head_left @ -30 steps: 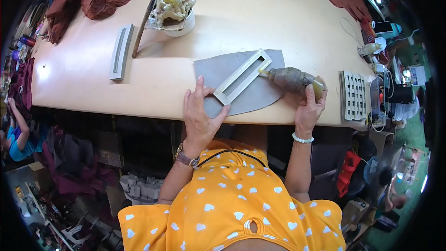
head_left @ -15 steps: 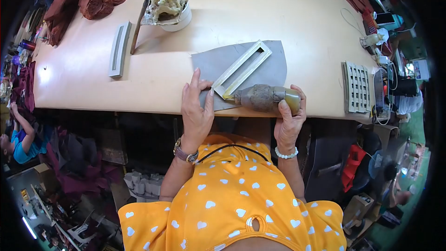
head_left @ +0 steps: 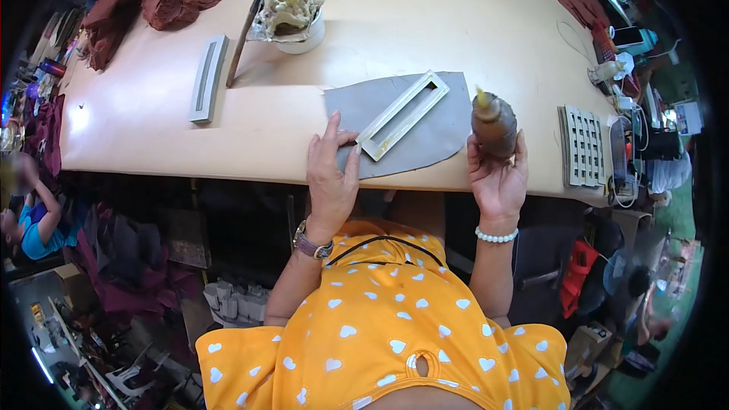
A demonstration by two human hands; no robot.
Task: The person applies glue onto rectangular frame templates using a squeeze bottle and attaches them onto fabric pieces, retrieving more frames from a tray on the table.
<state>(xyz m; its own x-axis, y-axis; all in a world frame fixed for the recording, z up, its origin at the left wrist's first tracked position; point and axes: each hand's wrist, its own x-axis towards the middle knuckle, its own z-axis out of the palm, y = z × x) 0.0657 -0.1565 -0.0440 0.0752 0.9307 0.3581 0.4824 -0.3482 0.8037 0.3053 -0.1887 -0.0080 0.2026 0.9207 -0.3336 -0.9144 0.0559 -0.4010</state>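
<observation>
My right hand [head_left: 499, 178] is wrapped round the lower part of a brown-stained glue bottle [head_left: 495, 127]. The bottle stands tilted up, its yellowish nozzle pointing away from me. Left of it, a pale rectangular frame with a long slot [head_left: 402, 115] lies at a slant on a grey cut piece of fabric or leather [head_left: 437, 140]. Yellow glue shows on the frame's near end. My left hand [head_left: 332, 182] has its fingers spread, with fingertips at the frame's near left corner and on the grey piece.
A second slotted frame [head_left: 208, 80] lies to the left. Behind it, a white tub [head_left: 305, 39] carries a crusted lump of glue, with a stick [head_left: 244, 38] leaning there. Brown cloth [head_left: 171, 0] is heaped far left. A stack of cut-out panels [head_left: 584, 146] sits on the right.
My right hand has lifted the glue bottle off the frame's near end, moved it right and turned its nozzle upward. My left hand stays by the frame's corner.
</observation>
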